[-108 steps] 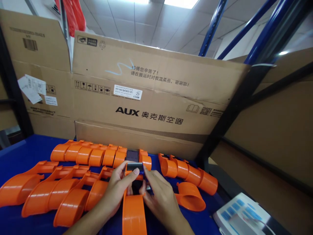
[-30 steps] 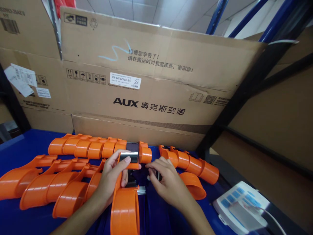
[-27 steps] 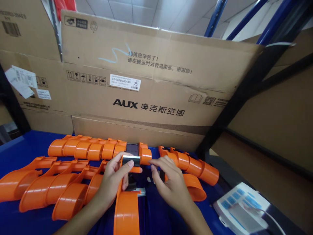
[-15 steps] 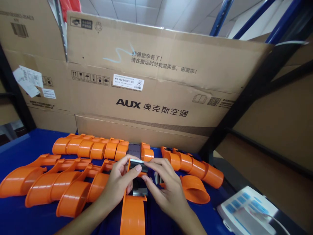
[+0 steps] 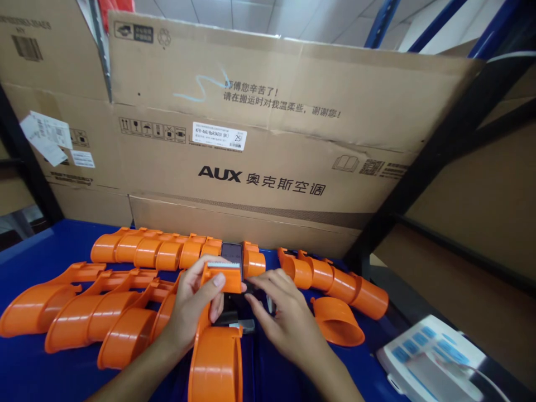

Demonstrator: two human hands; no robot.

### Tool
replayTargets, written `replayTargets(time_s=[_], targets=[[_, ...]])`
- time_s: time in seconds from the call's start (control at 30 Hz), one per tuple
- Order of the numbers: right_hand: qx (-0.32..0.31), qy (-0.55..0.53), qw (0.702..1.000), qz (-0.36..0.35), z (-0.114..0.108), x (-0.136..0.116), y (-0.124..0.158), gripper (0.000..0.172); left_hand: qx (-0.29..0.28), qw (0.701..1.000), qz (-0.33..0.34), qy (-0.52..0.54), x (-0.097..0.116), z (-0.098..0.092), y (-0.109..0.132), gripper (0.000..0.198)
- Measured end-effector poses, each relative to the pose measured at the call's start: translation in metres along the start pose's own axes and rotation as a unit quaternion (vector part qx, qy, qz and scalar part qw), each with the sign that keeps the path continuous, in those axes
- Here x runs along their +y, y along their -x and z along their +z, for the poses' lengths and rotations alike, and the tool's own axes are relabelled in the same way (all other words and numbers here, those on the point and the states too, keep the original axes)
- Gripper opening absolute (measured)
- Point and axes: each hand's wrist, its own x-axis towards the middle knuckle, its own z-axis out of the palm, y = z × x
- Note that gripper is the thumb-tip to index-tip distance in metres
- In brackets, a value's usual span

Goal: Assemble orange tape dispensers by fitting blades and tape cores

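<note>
Cardboard (image 5: 268,151) backs a blue table (image 5: 20,368); above it, an orange tape dispenser (image 5: 215,363) is clamped in the left hand (image 5: 190,304). Its bar (image 5: 228,281), black-faced moments ago, shows orange: the right hand (image 5: 285,304), just apart, pinches something dark (image 5: 250,286), likely the removed strip.

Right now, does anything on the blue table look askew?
Yes: one orange holder, right of the right hand, lies askew, its open end facing the camera, unlike the row of holders behind it.

Left hand (image 5: 199,296): bare; I see a short thumbnail (image 5: 218,279).
Right hand (image 5: 287,307): bare, fingers (image 5: 270,283) and wrist (image 5: 305,339) alike.
Forearms (image 5: 144,357): bare, as far as my view reaches.
</note>
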Motion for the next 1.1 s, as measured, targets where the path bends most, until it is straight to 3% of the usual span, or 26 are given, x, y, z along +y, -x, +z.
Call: replayTargets(time_s=[0.17, 0.43, 0.7, 0.8, 0.97, 1.1], targets=[[-0.075, 0.019, 0.997, -0.007, 0.016, -0.010, -0.001, 0.016, -0.040, 0.999, -0.004, -0.034, -0.003, 0.001, 0.009, 0.027], [-0.104, 0.041, 0.993, -0.034, 0.025, -0.018, -0.003, 0.010, -0.046, 0.998, -0.027, -0.044, 0.001, 0.009, 0.011, 0.025], [-0.113, 0.031, 0.992, -0.041, 0.022, -0.017, -0.002, 0.025, -0.034, 0.997, -0.041, -0.051, -0.001, 0.011, 0.009, 0.029], [-0.064, -0.007, 0.998, -0.001, 0.018, -0.011, -0.001, 0.026, -0.027, 0.997, -0.046, -0.054, -0.003, 0.011, 0.007, 0.029], [0.102, -0.119, 0.985, 0.067, 0.005, -0.004, 0.002, 0.022, -0.015, 0.995, -0.071, -0.070, -0.009, 0.010, 0.004, 0.030], [0.128, -0.187, 0.972, 0.066, 0.003, -0.009, 0.003, 0.018, -0.018, 0.993, -0.090, -0.075, -0.015, 0.010, 0.004, 0.037]])
